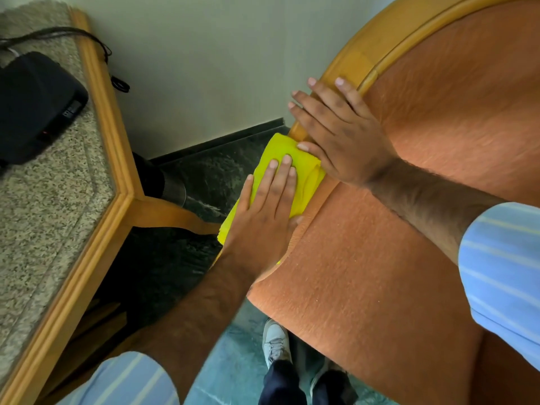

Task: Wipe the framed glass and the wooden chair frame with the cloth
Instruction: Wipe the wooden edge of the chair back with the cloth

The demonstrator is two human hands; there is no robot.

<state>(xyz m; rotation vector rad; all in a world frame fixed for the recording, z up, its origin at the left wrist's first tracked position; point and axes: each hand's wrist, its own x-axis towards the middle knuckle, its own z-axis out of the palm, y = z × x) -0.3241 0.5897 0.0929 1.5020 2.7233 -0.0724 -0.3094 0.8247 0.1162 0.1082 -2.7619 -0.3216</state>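
Observation:
A folded yellow cloth lies against the side of the wooden chair frame, low on the curved backrest rim. My left hand presses flat on the cloth with its fingers spread over it. My right hand rests on the wooden rim just above the cloth, fingers stretched along the wood, thumb touching the cloth's top edge. The chair's orange upholstery fills the right side. No framed glass is in view.
A wood-edged table with a speckled stone top stands at the left, carrying a black device with a cable. A pale wall is behind. Dark and green marble floor lies below, with my shoe by the chair.

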